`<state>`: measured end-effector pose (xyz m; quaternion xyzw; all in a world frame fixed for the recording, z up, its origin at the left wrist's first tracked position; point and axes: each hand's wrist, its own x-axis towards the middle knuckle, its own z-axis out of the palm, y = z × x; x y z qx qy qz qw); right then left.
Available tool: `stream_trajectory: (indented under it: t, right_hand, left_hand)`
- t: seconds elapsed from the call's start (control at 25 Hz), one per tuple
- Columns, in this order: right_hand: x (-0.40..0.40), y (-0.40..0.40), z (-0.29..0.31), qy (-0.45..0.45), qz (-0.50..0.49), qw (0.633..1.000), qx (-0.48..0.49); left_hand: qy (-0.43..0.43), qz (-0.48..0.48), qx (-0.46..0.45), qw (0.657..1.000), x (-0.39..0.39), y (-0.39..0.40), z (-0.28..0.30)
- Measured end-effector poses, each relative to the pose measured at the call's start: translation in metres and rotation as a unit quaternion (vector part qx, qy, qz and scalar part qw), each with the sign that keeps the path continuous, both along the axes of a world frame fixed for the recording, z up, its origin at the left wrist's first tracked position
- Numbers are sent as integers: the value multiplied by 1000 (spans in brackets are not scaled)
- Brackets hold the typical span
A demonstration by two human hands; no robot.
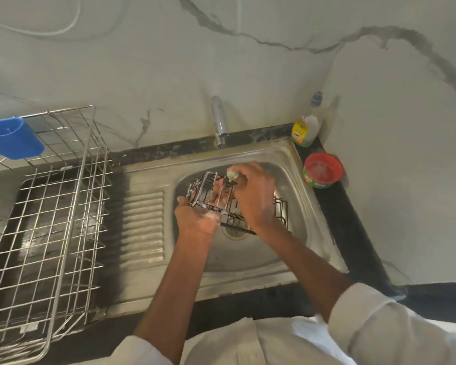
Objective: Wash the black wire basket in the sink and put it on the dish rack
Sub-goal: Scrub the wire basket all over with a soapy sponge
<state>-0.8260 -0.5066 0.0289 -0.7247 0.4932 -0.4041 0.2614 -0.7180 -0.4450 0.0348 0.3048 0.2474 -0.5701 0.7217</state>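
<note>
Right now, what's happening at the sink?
A person is scrubbing the black wire basket over the sink. The left hand grips its soapy near edge; the right hand works a small green scrubber against the wires. The tap shows no water. The dish rack on the left has no basket yet.

We count one black wire basket (232, 201), one dish rack (45, 219), one faucet (219, 122), two hands (both soapy), one bottle (306, 127), one tub (323, 169).
</note>
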Motion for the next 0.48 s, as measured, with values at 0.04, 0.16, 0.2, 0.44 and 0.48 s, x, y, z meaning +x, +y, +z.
stream_trajectory:
  t: [0.04, 0.16, 0.2, 0.44, 0.48]
  right_hand:
    - [-5, 6, -7, 26, 38, 999, -25]
    - [-21, 33, -23, 57, 157, 982, -88]
    - [-21, 23, -21, 38, 141, 986, -79]
    - [-17, 21, -28, 58, 142, 986, -68]
    - [-19, 25, -29, 58, 154, 984, -66]
  left_hand:
    - [-4, 3, 0, 1000, -2, -2, 2]
    - [-18, 5, 15, 1000, -1, -6, 4]
    - [-22, 11, 16, 1000, -1, -7, 6]
    - [-10, 37, 37, 999, 8, -7, 16]
    - [-5, 46, 38, 998, 9, -7, 18]
